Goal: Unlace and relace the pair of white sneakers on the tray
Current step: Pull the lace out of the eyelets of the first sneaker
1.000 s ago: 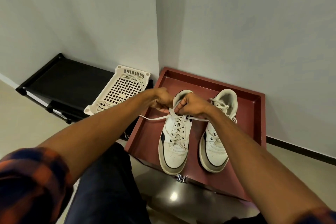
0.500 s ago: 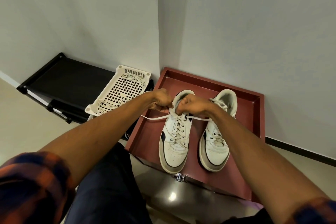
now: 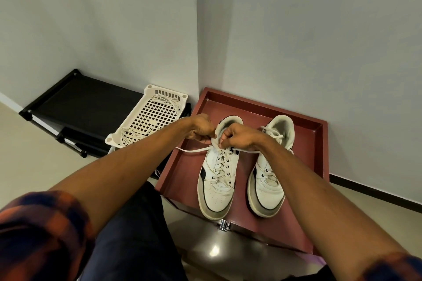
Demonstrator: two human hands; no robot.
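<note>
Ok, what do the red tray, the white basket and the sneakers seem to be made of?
Tray: matte dark red, flat walls with square corners; painted wood or plastic, unclear. Basket: moulded cream plastic, judging by its even grid of holes. Sneakers: smooth white leather or a synthetic, with punched toe holes and rubbery-looking soles.

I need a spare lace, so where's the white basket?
Head view, left of centre: the white basket sits just left of the red tray, at the black rack's right end.

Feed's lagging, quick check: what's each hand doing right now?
Left hand: closed, pinching the sneaker lace.
Right hand: closed, pinching the same lace.
</note>
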